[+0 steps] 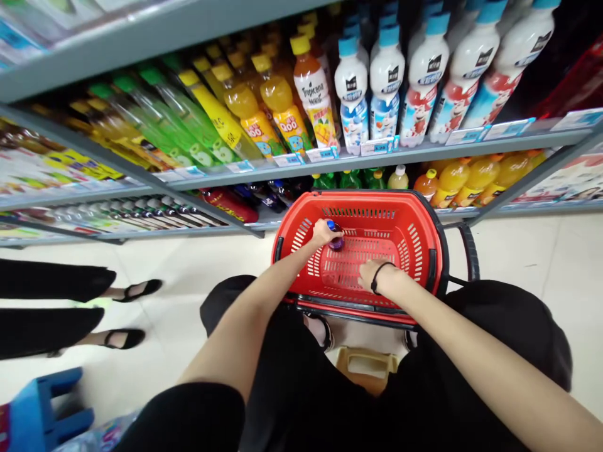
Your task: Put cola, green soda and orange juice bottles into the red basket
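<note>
My left hand (323,233) is closed around a small dark purple bottle (336,242) with a blue cap. It holds the bottle inside a red plastic shopping basket (358,216), near the left end. My right hand (370,274), with a black band at the wrist, hangs over the right half of the same basket. Its fingers are loosely bent downward and partly hidden, and I see nothing held in them. The basket has slotted walls and black handles, and it stands between my knees, close to the shelf.
Shelves (301,168) of drinks run along the front, with white bottles (353,94) and yellow juice bottles (282,107). A black handle (468,251) sticks out right of the basket. Another person's feet (136,289) are at left, near a blue stool (44,408). A tan stool (365,367) is below me.
</note>
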